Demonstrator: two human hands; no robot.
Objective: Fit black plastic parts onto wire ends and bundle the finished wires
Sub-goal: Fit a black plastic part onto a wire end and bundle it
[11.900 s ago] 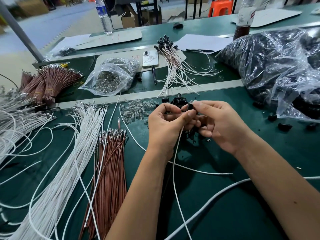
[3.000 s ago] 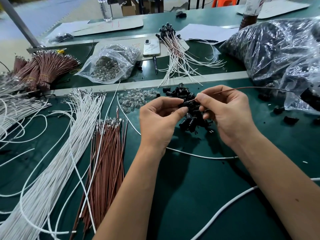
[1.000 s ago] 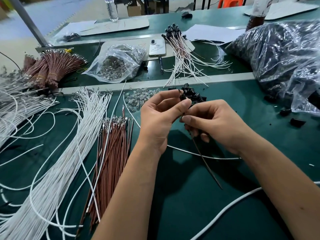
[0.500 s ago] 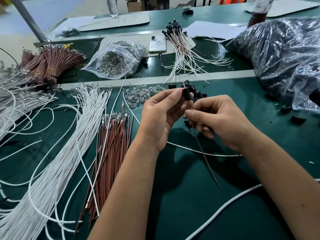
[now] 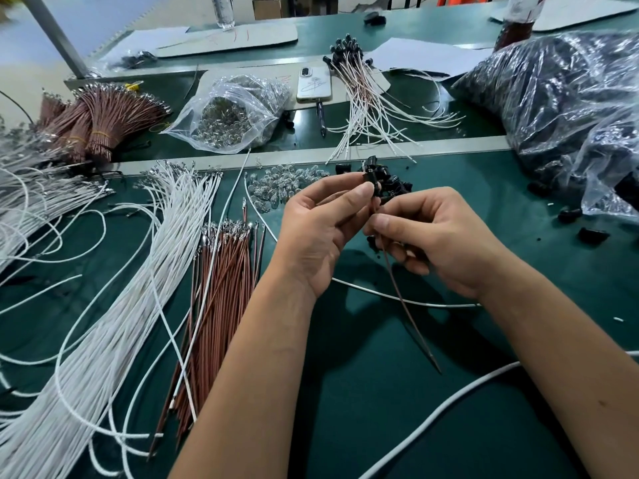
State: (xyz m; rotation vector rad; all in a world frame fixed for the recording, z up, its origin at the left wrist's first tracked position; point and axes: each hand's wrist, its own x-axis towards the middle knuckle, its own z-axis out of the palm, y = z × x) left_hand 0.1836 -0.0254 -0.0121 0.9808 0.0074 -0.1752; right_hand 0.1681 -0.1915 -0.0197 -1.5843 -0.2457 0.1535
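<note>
Black plastic part [image 5: 370, 178] pinched in left hand [image 5: 321, 229], right hand [image 5: 439, 236] pinching a brown wire [image 5: 408, 305] into it. Finished wires [image 5: 363, 88] at 12 o'clock, unbundled; loads of bare ones [image 5: 221, 288] at 9.

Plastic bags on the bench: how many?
2: a small clear bag far left of centre, and a large bag of black parts at the right edge. More may lie off-frame.

Wire-strewn green bench [image 5: 363, 426]
</note>
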